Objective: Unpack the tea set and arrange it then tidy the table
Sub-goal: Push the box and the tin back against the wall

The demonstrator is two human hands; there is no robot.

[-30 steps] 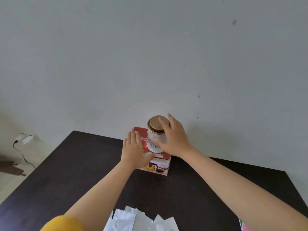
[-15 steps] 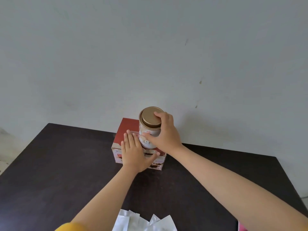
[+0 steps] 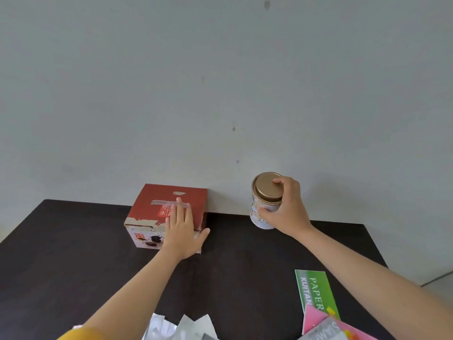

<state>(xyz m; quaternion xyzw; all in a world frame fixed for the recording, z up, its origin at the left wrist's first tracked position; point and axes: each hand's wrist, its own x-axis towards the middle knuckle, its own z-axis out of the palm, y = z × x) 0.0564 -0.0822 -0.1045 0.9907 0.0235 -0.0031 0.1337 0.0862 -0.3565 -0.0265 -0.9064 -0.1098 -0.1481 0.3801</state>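
Observation:
A red tea set box [image 3: 149, 209] with tape across its lid stands at the far edge of the dark table [image 3: 61, 253], against the wall. My left hand [image 3: 182, 231] lies flat on the box's near right corner, fingers straight. To the right of the box, my right hand [image 3: 285, 209] grips a white tin with a gold lid [image 3: 266, 190] from its right side. The tin is slightly tilted, its base at or just above the table near the wall.
Several white paper packets [image 3: 186, 327] lie at the near edge of the table. A green paper pack [image 3: 316, 290] and a pink one [image 3: 316, 317] lie at the near right. The grey wall runs right behind the table.
My right hand has carried the tin off the top of the red box, rightward and down to the table beside it. My left hand stays pressed on the box.

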